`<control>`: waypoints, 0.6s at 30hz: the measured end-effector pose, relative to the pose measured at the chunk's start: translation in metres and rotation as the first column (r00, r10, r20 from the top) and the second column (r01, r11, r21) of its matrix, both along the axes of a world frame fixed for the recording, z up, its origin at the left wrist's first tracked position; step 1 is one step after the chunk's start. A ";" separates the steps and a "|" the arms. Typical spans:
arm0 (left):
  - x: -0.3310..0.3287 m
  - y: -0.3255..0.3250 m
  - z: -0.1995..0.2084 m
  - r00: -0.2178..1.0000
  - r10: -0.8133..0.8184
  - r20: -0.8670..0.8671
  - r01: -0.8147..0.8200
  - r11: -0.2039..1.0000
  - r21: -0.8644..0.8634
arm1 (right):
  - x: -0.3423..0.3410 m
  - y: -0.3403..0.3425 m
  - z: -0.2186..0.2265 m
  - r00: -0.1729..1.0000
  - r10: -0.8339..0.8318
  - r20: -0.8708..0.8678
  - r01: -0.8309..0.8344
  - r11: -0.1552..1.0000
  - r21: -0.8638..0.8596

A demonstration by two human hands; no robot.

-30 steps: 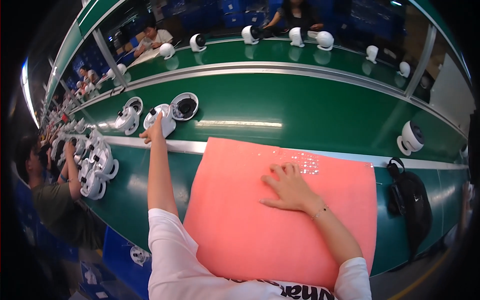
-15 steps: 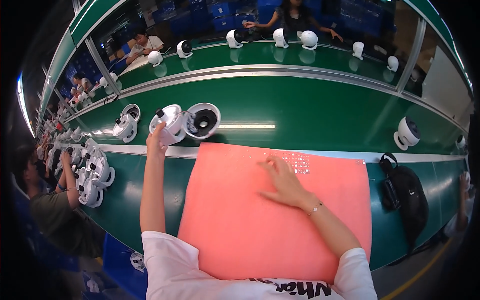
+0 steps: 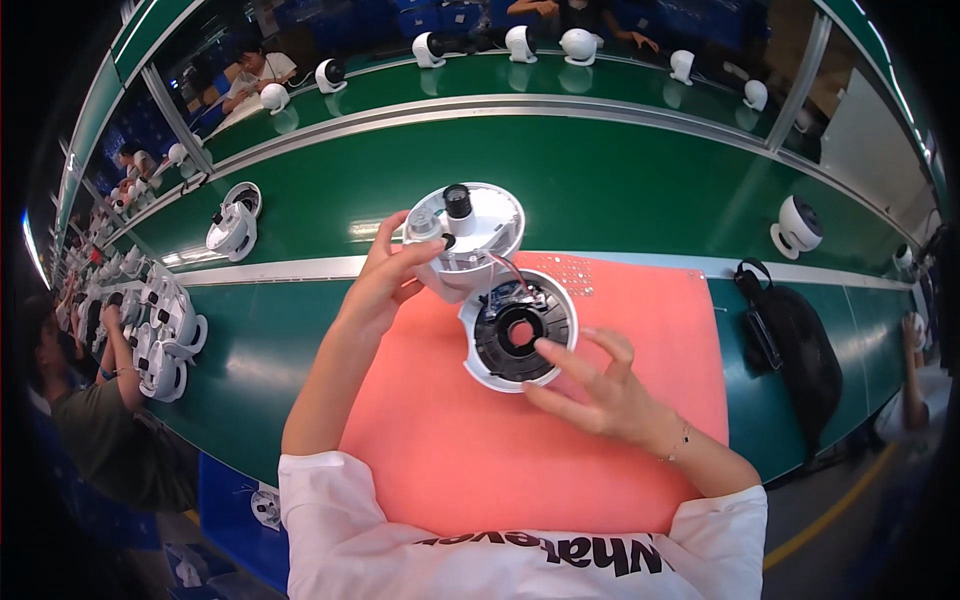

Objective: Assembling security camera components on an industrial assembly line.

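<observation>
My left hand [image 3: 388, 272] is closed around a white security camera body [image 3: 490, 225] with a black lens barrel [image 3: 457, 202] pointing up. Thin wires join the body to a round white cover [image 3: 483, 372], tilted so that its black inside and central hole show. At the cover's right rim my right hand [image 3: 610, 390] has hold of it, one fingertip on the black inner ring and another finger at the lower edge. Both parts are over a pink mat [image 3: 430, 460]. Small silvery screws [image 3: 575, 280] lie in rows at the mat's far edge, partly hidden by the cover.
Another opened camera [image 3: 233, 225] stands at the far left and an assembled one [image 3: 797, 225] at the far right. Several camera bodies [image 3: 165, 325] crowd the left bench beside a co-worker [image 3: 95, 410]. A black bag [image 3: 800, 370] lies right of the mat. Cameras line the opposite bench.
My left hand has brought the camera from beyond the mat's left corner to over the mat. My right hand has moved from the screws to the cover. The view has shifted slightly.
</observation>
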State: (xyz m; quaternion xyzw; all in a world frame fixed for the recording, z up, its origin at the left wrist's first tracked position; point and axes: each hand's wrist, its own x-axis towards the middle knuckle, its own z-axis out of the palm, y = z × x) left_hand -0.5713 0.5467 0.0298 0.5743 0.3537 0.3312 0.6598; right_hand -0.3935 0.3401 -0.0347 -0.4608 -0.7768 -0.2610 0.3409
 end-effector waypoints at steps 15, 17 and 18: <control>0.035 -0.016 -0.047 0.406 -0.909 -0.095 0.913 0.409 -0.004 | 0.019 -0.072 0.049 0.153 -0.209 -0.966 -0.743 0.620 -0.252; 0.045 -0.034 -0.053 0.269 -0.957 -0.111 0.963 0.269 0.020 | 0.026 -0.065 0.045 0.116 -0.289 -0.950 -0.814 0.521 -0.258; 0.043 -0.039 -0.050 0.283 -0.952 -0.118 0.959 0.283 0.018 | 0.032 -0.064 0.038 0.202 -0.223 -0.954 -0.837 0.466 -0.287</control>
